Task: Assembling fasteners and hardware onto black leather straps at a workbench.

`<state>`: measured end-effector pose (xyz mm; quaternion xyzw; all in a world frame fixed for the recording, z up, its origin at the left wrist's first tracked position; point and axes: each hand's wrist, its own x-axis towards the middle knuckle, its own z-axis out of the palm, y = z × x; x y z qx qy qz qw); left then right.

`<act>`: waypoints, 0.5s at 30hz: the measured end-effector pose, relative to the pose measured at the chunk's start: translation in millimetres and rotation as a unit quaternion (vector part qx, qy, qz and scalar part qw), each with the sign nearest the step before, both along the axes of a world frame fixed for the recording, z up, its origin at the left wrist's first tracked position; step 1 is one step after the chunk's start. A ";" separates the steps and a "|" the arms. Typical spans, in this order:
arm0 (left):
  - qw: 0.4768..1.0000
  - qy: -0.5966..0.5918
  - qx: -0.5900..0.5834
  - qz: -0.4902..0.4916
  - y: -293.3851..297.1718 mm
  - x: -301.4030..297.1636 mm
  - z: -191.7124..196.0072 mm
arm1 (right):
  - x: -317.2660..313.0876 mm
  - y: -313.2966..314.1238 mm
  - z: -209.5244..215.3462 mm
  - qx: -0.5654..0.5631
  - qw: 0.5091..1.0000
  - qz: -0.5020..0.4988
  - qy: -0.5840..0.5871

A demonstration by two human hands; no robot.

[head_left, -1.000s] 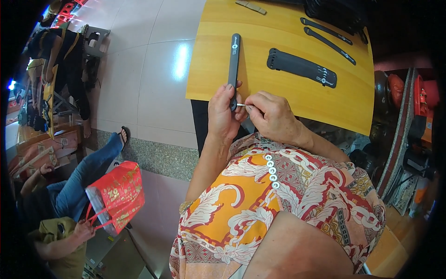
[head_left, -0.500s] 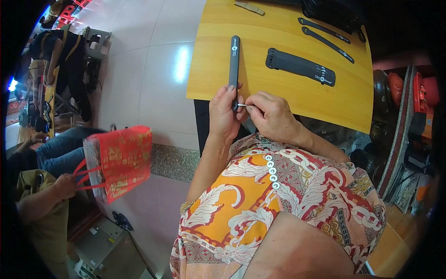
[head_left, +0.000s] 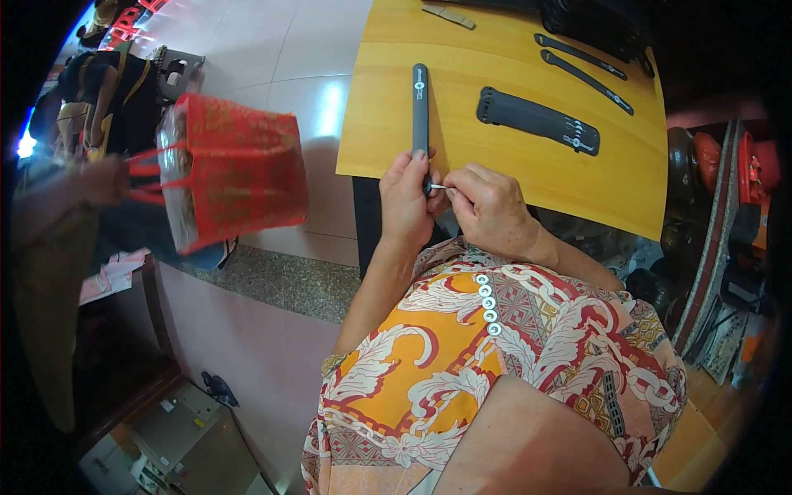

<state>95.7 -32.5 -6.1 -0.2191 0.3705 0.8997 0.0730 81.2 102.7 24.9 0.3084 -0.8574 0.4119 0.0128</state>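
The left hand (head_left: 406, 200) grips the near end of a long, flat dark-grey strap (head_left: 420, 107) lying on the smooth yellow wooden desk (head_left: 511, 165). The right hand (head_left: 488, 206), just beside, pinches a thin silver pin (head_left: 437, 186) against it. Beyond the right hand lie a wider black perforated strap (head_left: 536, 121) and two slim black ones (head_left: 584, 66).

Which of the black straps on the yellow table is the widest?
The wide black strap lying alone mid-table; the other straps are thin.

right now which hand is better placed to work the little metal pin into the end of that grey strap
Right. The right hand already pinches the small metal pin with its tip at the near end of the grey strap, while the left hand grips that end, steadying it on the table.
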 end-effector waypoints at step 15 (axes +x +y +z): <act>0.884 0.166 -0.436 0.039 14.6 9.3 -6.0 | -8.3 14.7 -9.3 -0.039 0.921 0.036 -0.385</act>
